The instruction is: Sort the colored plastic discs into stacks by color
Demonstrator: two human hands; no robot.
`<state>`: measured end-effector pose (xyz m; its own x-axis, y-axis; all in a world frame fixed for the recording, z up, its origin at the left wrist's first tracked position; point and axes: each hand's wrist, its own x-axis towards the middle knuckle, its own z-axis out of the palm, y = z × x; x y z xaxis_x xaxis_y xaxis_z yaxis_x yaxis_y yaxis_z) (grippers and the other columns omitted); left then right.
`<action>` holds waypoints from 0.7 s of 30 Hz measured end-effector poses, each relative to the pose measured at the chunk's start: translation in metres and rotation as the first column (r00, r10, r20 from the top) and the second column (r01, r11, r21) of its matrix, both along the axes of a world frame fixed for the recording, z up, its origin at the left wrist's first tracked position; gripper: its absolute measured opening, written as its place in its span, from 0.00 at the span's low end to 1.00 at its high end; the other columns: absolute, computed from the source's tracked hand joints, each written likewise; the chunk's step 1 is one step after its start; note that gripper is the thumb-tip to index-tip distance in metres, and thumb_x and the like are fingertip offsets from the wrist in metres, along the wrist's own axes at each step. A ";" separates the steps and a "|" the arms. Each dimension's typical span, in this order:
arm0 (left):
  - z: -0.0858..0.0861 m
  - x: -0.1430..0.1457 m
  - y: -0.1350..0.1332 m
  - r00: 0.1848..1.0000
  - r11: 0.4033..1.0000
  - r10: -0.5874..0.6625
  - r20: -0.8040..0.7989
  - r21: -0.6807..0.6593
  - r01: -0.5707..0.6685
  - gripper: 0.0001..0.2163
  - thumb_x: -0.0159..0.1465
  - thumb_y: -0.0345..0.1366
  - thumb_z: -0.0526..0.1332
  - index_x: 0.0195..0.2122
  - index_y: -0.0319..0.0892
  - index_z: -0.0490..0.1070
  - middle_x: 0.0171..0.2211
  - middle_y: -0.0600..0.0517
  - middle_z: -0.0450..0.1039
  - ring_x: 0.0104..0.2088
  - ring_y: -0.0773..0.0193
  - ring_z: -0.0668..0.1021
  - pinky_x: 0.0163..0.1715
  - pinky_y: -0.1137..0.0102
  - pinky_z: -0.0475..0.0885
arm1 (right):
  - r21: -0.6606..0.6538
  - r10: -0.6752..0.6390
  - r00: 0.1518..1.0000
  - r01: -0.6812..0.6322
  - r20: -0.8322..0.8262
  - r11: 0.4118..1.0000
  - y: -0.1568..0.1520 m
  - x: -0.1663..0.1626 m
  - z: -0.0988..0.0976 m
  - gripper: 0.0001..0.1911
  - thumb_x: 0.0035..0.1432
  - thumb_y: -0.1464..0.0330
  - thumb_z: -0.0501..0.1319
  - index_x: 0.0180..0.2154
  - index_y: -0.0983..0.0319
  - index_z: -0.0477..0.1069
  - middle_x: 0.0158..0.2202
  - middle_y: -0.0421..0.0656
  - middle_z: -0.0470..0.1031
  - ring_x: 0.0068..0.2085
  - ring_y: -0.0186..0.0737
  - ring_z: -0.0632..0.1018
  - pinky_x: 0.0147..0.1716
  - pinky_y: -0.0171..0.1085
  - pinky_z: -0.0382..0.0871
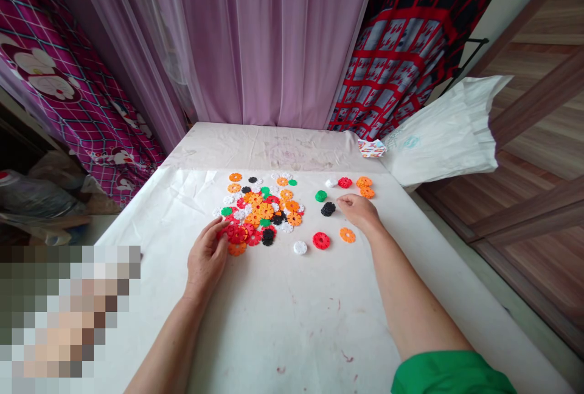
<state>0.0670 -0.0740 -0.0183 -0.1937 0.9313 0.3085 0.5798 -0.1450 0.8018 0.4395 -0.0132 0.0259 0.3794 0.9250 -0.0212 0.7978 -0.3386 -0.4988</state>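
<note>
"Near the disc pile (262, 208), what's seen?"
"Its left edge is reached by the spread left grip (208, 254); right of it, the black stack (328, 208) is neared by the right grip (358, 208), hold unclear."

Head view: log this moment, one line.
left hand: disc pile, near-left edge, grip unclear | right hand: beside black stack, grip unclear | right of pile: green stack, red stack, orange disc

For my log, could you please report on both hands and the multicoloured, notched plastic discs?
Left hand at mixed disc heap's left edge. Right hand beside stack of black notched discs, grip unclear. Nothing visibly in the way.
</note>
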 end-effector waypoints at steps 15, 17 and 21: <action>0.001 0.002 -0.001 1.000 1.000 0.006 0.018 0.020 -0.006 0.14 0.62 0.39 0.54 0.45 0.47 0.75 0.55 0.48 0.73 0.53 0.58 0.76 0.53 0.62 0.71 | -0.016 0.610 0.778 -0.615 0.152 0.788 -0.045 -0.138 0.027 0.09 0.57 0.67 0.60 0.40 0.55 0.76 0.43 0.38 0.78 0.41 0.36 0.76 0.40 0.33 0.64; 0.002 0.002 -0.001 1.000 1.000 0.001 0.017 0.016 -0.001 0.14 0.62 0.39 0.55 0.45 0.47 0.75 0.55 0.48 0.73 0.54 0.57 0.75 0.54 0.61 0.71 | -0.036 0.642 0.744 -0.648 0.186 0.761 -0.047 -0.151 0.023 0.10 0.58 0.67 0.60 0.42 0.55 0.75 0.44 0.39 0.78 0.45 0.37 0.76 0.41 0.34 0.64; 0.002 0.003 -0.001 1.000 1.000 0.011 0.019 0.005 -0.011 0.14 0.61 0.39 0.55 0.45 0.47 0.75 0.55 0.48 0.73 0.54 0.57 0.76 0.55 0.60 0.70 | -0.107 0.668 0.700 -0.666 0.252 0.738 -0.044 -0.163 0.020 0.09 0.58 0.68 0.59 0.41 0.56 0.74 0.43 0.40 0.77 0.45 0.40 0.75 0.39 0.35 0.63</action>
